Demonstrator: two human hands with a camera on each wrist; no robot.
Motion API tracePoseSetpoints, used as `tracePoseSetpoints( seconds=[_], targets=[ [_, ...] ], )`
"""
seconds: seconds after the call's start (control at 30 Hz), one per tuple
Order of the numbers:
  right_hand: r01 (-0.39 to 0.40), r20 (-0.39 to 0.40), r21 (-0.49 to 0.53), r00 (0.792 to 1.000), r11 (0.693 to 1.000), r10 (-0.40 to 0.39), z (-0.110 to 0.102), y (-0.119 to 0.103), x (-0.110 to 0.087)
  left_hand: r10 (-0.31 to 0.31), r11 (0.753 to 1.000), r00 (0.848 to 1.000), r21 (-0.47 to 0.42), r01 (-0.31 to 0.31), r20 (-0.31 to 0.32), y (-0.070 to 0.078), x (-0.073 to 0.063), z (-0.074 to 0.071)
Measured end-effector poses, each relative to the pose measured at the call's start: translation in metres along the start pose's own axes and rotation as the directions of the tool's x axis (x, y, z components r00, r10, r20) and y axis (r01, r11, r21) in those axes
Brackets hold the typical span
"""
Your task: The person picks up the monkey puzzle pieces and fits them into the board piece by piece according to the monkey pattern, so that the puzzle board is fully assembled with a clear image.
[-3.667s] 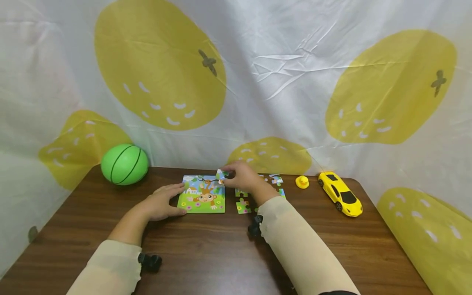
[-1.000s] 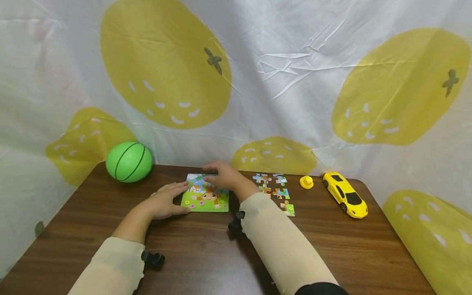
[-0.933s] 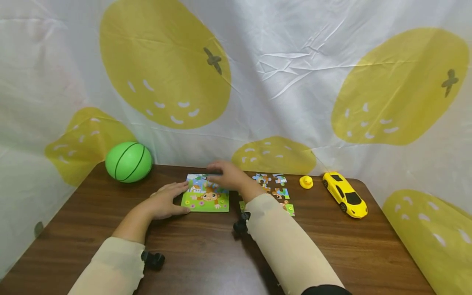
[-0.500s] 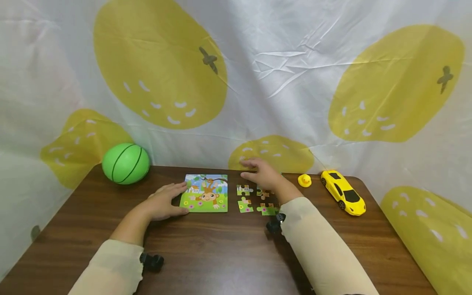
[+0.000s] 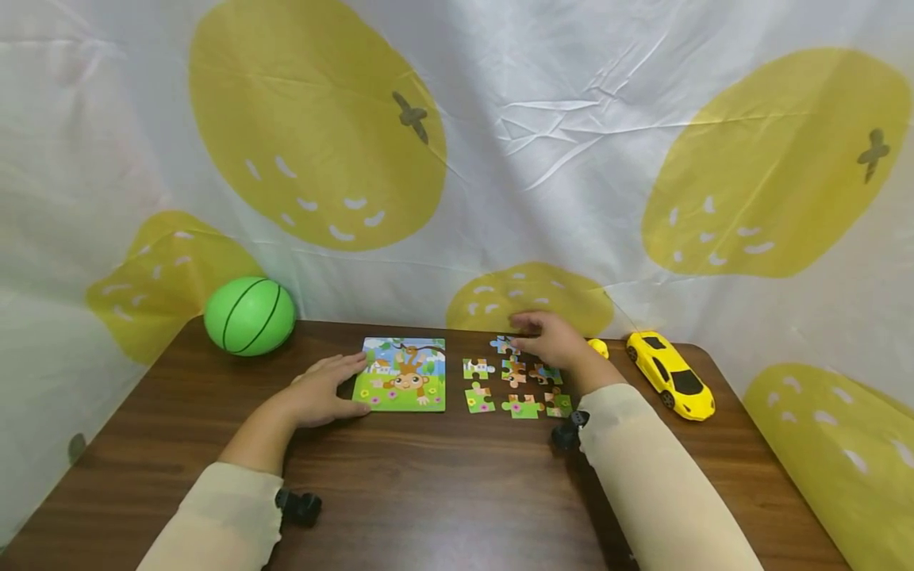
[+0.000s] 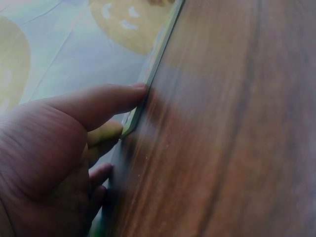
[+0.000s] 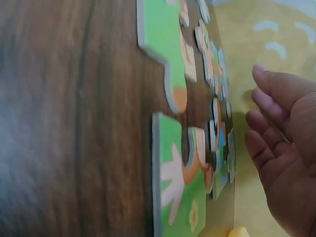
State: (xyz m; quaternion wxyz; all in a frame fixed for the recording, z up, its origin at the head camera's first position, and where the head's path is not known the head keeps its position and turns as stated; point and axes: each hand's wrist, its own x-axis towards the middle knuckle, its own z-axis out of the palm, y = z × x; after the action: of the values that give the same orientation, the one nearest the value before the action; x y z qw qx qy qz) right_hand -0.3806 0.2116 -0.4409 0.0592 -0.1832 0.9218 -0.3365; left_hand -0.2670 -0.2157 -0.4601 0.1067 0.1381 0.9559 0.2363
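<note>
A square jigsaw puzzle board (image 5: 407, 381) printed with a monkey lies flat near the back of the table. My left hand (image 5: 317, 392) rests against its left side, fingers at the left edge and thumb at the near corner. In the left wrist view the thumb (image 6: 116, 101) touches the board's edge. Loose puzzle pieces (image 5: 524, 407) lie apart right of the board. Above the back ones is my right hand (image 5: 557, 341), fingers loosely bent, partly hiding the back right. In the right wrist view that hand (image 7: 291, 128) holds nothing, beside the pieces (image 7: 173, 182).
A green ball (image 5: 250, 316) stands at the back left. Behind the right hand a yellow rubber duck (image 5: 599, 347) is partly covered, and a yellow toy car (image 5: 671, 376) is further right. A lemon-print cloth (image 5: 514, 206) hangs along the table's back edge.
At first my right hand pinched a puzzle piece over the board's upper right corner. It moved left across the board, then right over the loose pieces without that piece. The left hand stayed.
</note>
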Motion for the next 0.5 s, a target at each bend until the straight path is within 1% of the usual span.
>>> tracePoseSetpoints(
  seconds=[0.17,0.5],
  targets=[
    [-0.027,0.021,0.021,0.999,0.999,0.026,-0.0016,0.006,0.0016,0.001,1.0,1.0,-0.001,-0.001,0.0,-0.0003,0.0002,0.0002],
    [-0.071,0.068,0.003,0.995,0.997,0.071,-0.0014,0.0097,0.0021,-0.003,1.0,1.0,-0.007,0.003,0.0,-0.0009,0.001,0.0006]
  ],
)
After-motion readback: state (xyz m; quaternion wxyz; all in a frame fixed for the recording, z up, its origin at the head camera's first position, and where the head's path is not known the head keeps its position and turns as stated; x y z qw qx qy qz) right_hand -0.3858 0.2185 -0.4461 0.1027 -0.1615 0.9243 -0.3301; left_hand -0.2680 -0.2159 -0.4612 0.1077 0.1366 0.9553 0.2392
